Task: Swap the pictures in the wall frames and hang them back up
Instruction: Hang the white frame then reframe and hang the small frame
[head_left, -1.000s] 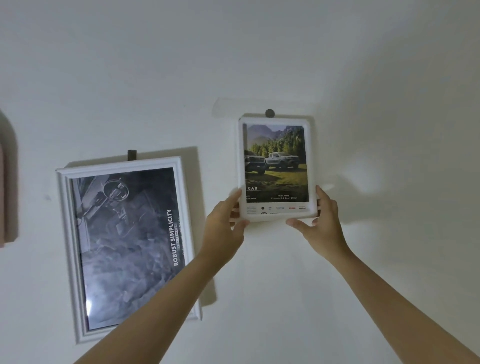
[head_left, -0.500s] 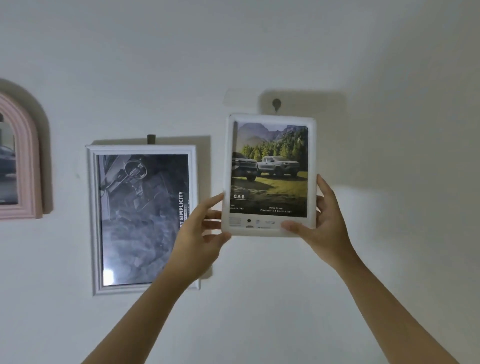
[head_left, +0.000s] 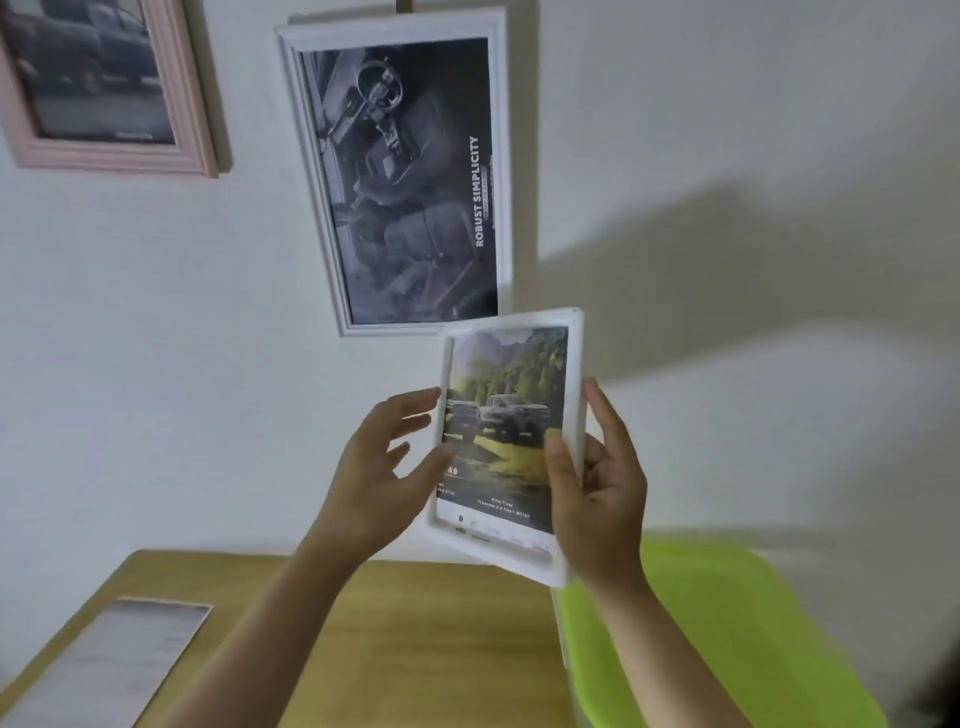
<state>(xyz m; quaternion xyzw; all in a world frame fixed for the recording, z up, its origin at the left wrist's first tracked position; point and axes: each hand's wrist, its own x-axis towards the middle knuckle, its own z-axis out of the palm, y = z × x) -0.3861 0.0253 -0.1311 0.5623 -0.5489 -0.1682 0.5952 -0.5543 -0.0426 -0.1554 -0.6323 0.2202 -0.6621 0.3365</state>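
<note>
A small white frame (head_left: 506, 384) with a colour picture of trucks before a forest is off the wall, held in the air above the table. My right hand (head_left: 597, 483) grips its right edge, thumb across the front. My left hand (head_left: 387, 467) touches its left edge with the thumb, fingers spread apart. A larger white frame (head_left: 400, 176) with a dark picture reading "ROBUST SIMPLICITY" hangs on the wall above. A pink frame (head_left: 104, 88) with a dark vehicle picture hangs at the upper left.
A wooden table (head_left: 415, 639) stands below against the wall. A grey sheet (head_left: 114, 665) lies on its left part. A bright green lid or bin (head_left: 727, 639) sits at the table's right end.
The small white frame has come off its wall hook and moved down toward the table. My view has tilted down, bringing the table and the green bin into sight.
</note>
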